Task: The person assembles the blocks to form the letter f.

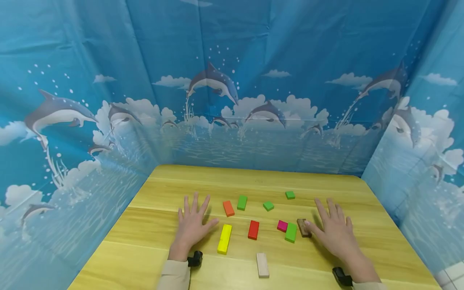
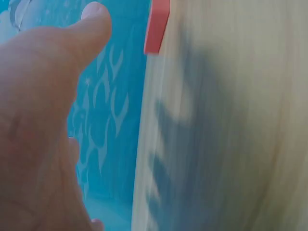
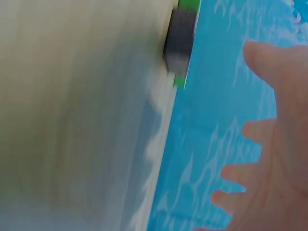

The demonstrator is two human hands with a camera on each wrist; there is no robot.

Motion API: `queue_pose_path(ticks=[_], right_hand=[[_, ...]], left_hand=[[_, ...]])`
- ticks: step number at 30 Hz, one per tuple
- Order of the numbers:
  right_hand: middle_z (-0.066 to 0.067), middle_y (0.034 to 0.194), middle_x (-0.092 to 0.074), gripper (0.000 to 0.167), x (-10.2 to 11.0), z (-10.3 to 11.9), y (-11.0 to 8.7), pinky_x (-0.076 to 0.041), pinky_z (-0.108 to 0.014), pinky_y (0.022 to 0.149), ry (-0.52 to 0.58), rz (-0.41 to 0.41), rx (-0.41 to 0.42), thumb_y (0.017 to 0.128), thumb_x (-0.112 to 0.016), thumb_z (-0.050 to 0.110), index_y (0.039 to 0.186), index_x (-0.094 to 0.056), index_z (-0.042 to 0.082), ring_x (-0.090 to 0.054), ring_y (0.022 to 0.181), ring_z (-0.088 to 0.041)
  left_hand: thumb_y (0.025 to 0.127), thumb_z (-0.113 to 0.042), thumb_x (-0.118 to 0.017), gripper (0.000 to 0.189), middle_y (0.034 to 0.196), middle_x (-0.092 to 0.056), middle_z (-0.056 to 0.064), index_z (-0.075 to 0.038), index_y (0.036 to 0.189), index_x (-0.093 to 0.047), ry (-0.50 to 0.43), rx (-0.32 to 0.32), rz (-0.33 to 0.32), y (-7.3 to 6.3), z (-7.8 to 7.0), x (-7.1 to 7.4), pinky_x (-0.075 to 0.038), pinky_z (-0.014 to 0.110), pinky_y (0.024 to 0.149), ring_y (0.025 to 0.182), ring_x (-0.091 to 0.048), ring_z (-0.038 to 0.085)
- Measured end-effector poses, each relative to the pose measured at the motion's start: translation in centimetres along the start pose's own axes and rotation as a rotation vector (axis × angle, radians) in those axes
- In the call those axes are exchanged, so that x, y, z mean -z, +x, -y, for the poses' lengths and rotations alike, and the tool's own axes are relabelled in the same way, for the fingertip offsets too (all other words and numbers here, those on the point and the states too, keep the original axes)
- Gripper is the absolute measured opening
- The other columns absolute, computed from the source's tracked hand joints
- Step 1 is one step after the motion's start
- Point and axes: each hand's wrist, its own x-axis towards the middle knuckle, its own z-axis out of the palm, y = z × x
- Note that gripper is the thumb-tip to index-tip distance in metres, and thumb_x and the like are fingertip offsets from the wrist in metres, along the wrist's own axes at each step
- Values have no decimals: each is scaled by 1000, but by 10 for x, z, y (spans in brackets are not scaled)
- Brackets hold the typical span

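My left hand (image 1: pixel 193 228), fingers spread, hovers over the table's left side with nothing in it. Nearest to it are a yellow block (image 1: pixel 224 239) and an orange block (image 1: pixel 228 208). On the right, my right hand (image 1: pixel 335 233) is also spread and holds nothing. Its thumb overlaps a dark brown block (image 1: pixel 303 228) in the head view, but the right wrist view shows the thumb apart from that dark block (image 3: pixel 181 41). Left of it lie a green block (image 1: pixel 291 233) and a magenta block (image 1: pixel 282 226), side by side. A red block (image 1: pixel 253 230) sits mid-table.
Farther back lie three more green blocks, one upright-looking (image 1: pixel 242 202) and two small ones. A pale wooden block (image 1: pixel 262 265) lies near the front. The wooden table (image 1: pixel 145 241) is backed by a blue dolphin-print curtain (image 1: pixel 232 149) on three sides.
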Motion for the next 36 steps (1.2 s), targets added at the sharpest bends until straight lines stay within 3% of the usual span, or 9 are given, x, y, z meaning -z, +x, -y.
queue_pose_path(ticks=[8,15,19,24,29,33,36], right_hand=[[-27,159,-24,82,-9,32,-3,-28,-76,99,143,4,134,98,-60,54,162,-23,20,-23,142,-53],[-14,156,-36,75,-20,55,-10,-38,-70,99,287,48,149,95,-67,49,159,-32,30,-33,140,-43],[-3,148,-47,69,-23,68,-10,-49,-53,90,379,88,138,92,-73,46,153,-41,35,-54,121,-28],[2,134,-56,66,-28,85,-15,-51,-33,74,525,208,151,90,-76,40,148,-45,40,-57,94,-16],[-2,133,-57,65,-33,99,-22,-50,-27,58,610,321,203,91,-76,39,149,-48,27,-57,81,-15],[-3,131,-58,68,-37,103,-24,-50,-27,57,606,351,227,90,-76,42,148,-50,21,-58,76,-14],[-3,127,-58,70,-41,104,-28,-49,-27,57,599,381,245,88,-76,46,148,-50,21,-56,73,-12]], left_hand=[[93,-61,-63,89,168,-1,13,-37,163,-14,-100,-85,89,-1,-30,-7,-15,74,111,151,4,46],[92,-54,-68,89,167,-12,13,-42,161,-13,-288,-138,192,-5,-52,-7,-24,75,106,150,-5,46],[93,-49,-71,87,166,-21,-2,-45,160,-15,-411,-193,224,-5,-65,-9,-29,65,110,151,-17,33],[93,-45,-72,81,153,-45,-5,-47,157,-23,-531,-264,272,-8,-79,-16,-42,54,105,137,-46,24],[93,-41,-73,70,137,-60,-4,-34,154,-40,-561,-329,331,-13,-88,-24,-51,40,95,114,-60,15],[91,-41,-75,58,121,-65,-7,-19,142,-58,-567,-376,360,-14,-91,-30,-52,30,89,104,-61,9],[90,-40,-76,48,111,-67,-8,-15,130,-65,-559,-401,390,-16,-92,-35,-52,24,85,99,-62,5]])
